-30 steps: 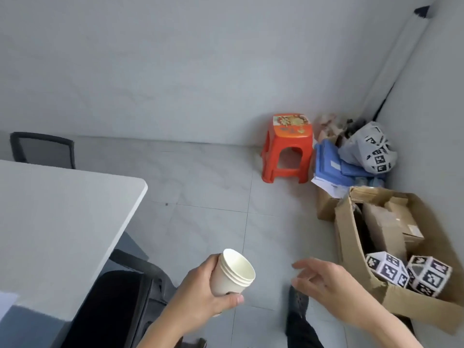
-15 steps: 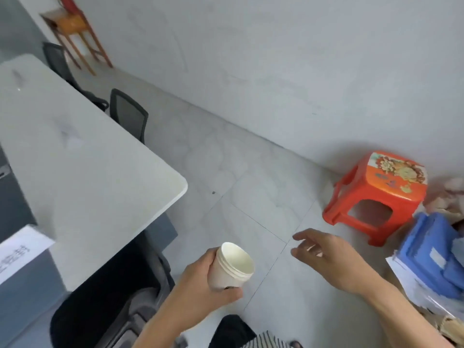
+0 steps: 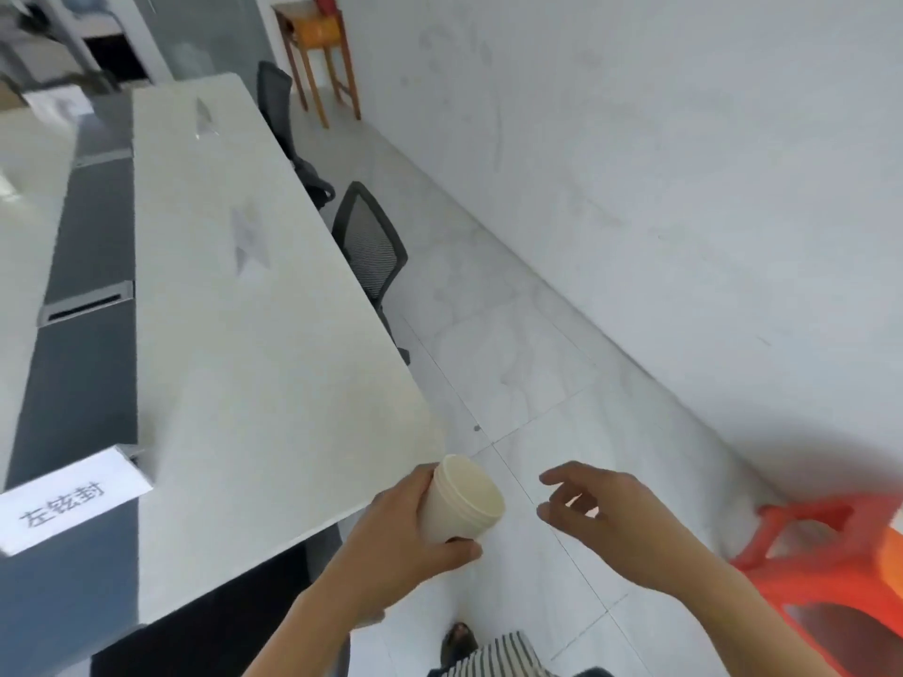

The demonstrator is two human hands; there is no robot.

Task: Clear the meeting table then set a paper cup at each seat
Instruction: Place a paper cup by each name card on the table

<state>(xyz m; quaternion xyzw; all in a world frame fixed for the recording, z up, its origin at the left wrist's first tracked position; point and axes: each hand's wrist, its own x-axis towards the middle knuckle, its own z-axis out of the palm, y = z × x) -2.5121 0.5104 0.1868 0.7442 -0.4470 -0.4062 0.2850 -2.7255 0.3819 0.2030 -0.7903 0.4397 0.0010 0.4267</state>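
Note:
My left hand (image 3: 400,535) grips a short stack of nested white paper cups (image 3: 462,500), tilted with the mouth facing right, just off the near corner of the long white meeting table (image 3: 234,295). My right hand (image 3: 606,515) hovers to the right of the cups with its fingers loosely curled and nothing in it. A white name card (image 3: 63,500) with printed characters stands on the table's dark centre strip at the lower left.
Two black mesh chairs (image 3: 369,241) are tucked along the table's right side. A wooden stool (image 3: 320,46) stands by the far wall. A red plastic stool (image 3: 830,569) sits on the floor at the lower right. Grey tiled floor runs between table and wall.
The view has swung left from the cardboard box and red stool to the table's length. Both hands keep their pose, the left still holding the cups.

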